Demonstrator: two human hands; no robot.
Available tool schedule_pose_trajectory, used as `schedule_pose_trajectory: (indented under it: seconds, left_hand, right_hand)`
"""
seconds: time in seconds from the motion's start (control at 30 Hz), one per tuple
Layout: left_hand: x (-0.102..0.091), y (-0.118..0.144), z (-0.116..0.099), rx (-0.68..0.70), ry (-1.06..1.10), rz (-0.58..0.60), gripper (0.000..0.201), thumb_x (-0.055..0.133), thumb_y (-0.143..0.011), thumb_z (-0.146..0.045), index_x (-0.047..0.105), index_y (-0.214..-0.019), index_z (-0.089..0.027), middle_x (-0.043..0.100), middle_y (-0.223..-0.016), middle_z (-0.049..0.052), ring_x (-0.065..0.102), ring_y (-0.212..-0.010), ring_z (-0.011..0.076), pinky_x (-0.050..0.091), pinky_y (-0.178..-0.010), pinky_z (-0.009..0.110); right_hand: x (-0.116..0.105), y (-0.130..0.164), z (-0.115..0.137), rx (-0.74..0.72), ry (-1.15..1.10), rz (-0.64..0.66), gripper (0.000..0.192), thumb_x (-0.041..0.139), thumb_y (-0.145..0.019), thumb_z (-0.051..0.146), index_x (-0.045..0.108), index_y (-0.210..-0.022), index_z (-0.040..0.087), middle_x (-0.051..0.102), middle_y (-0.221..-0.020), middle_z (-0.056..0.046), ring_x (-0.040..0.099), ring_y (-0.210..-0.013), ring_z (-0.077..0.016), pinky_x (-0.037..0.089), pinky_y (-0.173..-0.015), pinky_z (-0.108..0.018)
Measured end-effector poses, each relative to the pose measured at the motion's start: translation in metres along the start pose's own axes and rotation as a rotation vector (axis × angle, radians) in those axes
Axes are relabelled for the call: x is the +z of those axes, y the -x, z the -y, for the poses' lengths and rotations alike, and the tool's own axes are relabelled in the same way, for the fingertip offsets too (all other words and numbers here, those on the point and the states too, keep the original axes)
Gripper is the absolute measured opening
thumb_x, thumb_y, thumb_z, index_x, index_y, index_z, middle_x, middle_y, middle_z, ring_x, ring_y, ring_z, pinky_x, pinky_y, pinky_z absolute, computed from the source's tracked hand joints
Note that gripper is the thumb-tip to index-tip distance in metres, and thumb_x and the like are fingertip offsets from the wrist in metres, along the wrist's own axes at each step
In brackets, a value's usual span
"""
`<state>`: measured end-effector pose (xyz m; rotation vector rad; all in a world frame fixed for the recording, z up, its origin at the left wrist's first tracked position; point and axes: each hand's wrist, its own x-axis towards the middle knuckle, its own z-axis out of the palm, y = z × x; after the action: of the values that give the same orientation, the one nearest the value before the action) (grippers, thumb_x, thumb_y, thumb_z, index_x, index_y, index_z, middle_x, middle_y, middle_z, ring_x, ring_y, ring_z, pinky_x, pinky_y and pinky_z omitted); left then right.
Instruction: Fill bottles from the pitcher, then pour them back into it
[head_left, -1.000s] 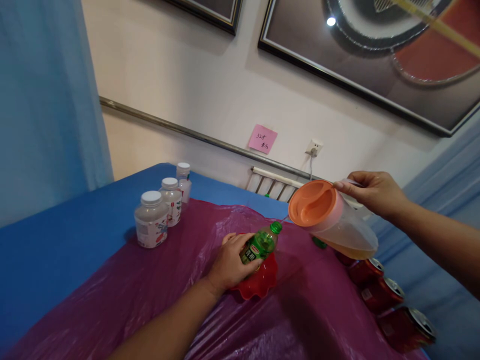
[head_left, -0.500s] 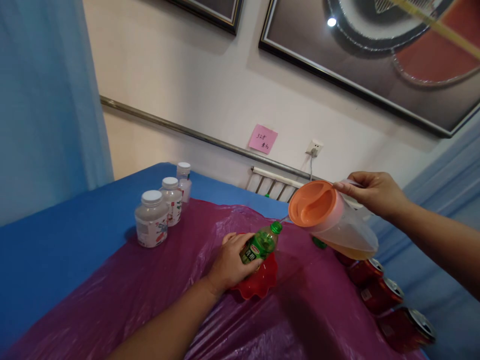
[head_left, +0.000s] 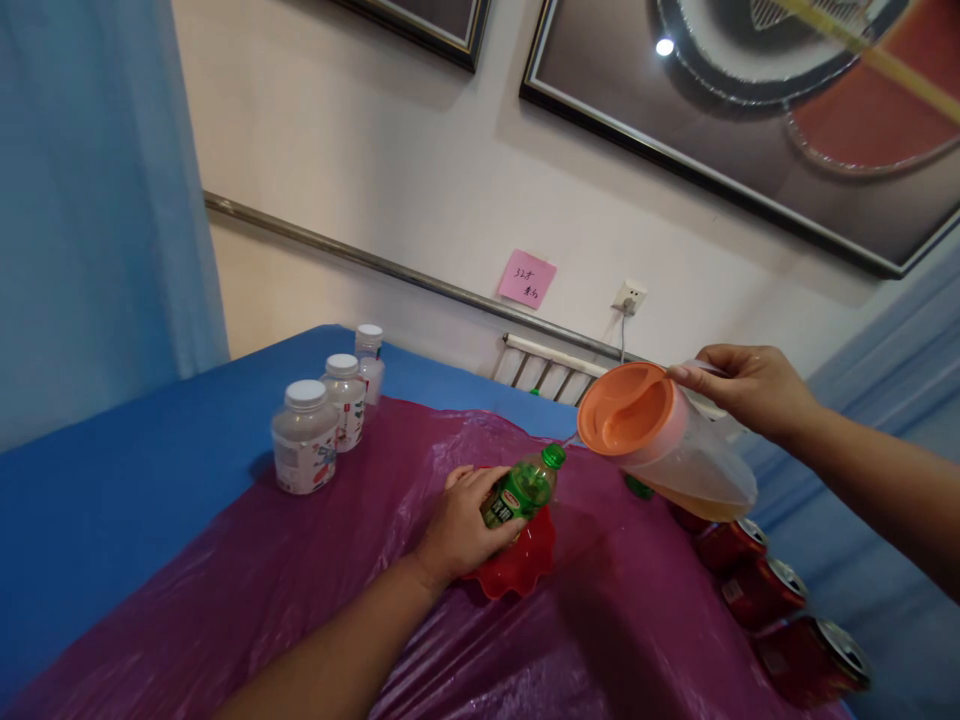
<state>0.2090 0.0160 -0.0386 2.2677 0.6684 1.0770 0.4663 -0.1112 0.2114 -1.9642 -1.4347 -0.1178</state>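
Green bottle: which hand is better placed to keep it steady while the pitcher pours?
Left. The left hand already wraps the green bottle over the red dish; the right hand is occupied tilting the pitcher at its mouth.

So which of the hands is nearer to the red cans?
The right. The right hand holds the pitcher tilted above the red cans; the left hand grips the green bottle farther left, over the red dish.

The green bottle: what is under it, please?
Under the green bottle sits a red scalloped dish, on the magenta plastic sheet. The left hand holding the bottle hides the bottle's base, so contact with the dish cannot be seen.
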Motion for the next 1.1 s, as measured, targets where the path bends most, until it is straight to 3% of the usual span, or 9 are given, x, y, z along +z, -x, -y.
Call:
schedule_pose_trajectory:
  seconds: [1.1]
  left_hand:
    - [0.0017,0.0004,0.0025,0.017,0.003,-0.025,0.055,0.080,-0.070,-0.032,0.064,-0.122,-0.025,0.074,-0.117,0.004,0.065,-0.110,0.0275,0.039,-0.110,0.049]
  right_hand:
    - [-0.0004,0.0016,0.0009,-0.030,0.000,-0.004,0.068,0.070,-0.059,0.085,0.053,-0.053,0.019,0.037,-0.050,0.004,0.032,-0.048,-0.0086,0.025,-0.043,-0.024]
